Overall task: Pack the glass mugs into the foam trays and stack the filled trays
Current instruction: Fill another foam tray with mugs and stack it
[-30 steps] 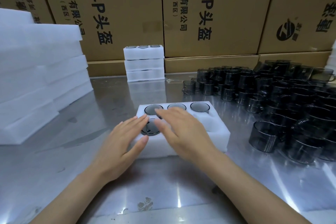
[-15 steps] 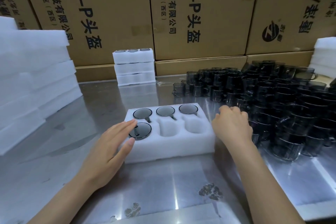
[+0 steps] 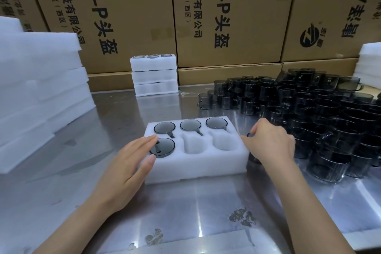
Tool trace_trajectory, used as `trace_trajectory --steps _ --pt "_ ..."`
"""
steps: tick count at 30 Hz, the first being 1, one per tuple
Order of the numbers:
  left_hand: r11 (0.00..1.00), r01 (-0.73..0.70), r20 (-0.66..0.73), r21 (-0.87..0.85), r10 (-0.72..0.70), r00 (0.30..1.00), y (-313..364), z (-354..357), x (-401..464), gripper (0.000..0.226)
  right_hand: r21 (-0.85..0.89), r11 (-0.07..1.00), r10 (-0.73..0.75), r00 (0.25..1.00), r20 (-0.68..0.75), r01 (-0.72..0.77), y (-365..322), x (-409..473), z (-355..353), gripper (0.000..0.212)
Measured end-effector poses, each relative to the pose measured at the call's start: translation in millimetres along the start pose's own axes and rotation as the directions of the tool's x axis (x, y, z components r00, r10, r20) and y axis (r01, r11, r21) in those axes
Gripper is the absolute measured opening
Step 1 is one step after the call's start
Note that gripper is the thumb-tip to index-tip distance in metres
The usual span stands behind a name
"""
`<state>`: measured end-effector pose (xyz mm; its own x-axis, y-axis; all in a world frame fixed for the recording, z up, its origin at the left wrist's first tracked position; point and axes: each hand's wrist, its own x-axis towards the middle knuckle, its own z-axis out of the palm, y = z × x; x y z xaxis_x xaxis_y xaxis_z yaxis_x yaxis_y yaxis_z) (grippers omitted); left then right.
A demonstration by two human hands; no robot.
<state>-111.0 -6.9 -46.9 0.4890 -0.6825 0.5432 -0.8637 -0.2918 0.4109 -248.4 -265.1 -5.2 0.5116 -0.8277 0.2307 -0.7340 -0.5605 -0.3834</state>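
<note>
- The left hand (image 3: 125, 163) has stayed put, lying flat with straight fingers on the near left corner of the foam tray (image 3: 198, 163).
- The right hand (image 3: 272, 146) was over the tray a moment ago. It went out to the mugs and now curls its fingers round one mug (image 3: 252, 156) just beside the tray's right edge.
- That means mug five is likely going in next.
- The tray sits near the middle of the table (image 3: 185, 202). Four dark, see-through mugs are in it. Two near holes are empty.
- The mug pile (image 3: 309, 109) fills the table's right side.
- Three filled trays (image 3: 154, 74) are stacked at the far edge.
</note>
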Motion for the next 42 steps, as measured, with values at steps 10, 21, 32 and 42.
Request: trace_trajectory --steps 10,21,32,42 --pt "1.000 0.005 0.000 -0.024 -0.005 1.000 -2 0 0 0.047 0.295 0.858 -0.260 0.850 -0.458 0.421 -13 -4 -3 0.011" --pt "1.000 0.019 0.006 -0.016 -0.019 1.000 -4 1 1 0.048 0.246 0.572 -0.718 0.623 -0.311 0.782 -52 -44 14 0.007" --pt "0.999 0.037 0.017 -0.038 -0.037 0.999 1 -1 2 0.048 0.259 0.593 -0.728 0.645 -0.233 0.763 -50 -46 16 0.008" --pt "0.981 -0.173 0.018 0.086 0.172 0.985 26 5 11 0.054 0.334 0.627 -0.681 0.703 -0.203 0.704 -46 -42 9 0.052"
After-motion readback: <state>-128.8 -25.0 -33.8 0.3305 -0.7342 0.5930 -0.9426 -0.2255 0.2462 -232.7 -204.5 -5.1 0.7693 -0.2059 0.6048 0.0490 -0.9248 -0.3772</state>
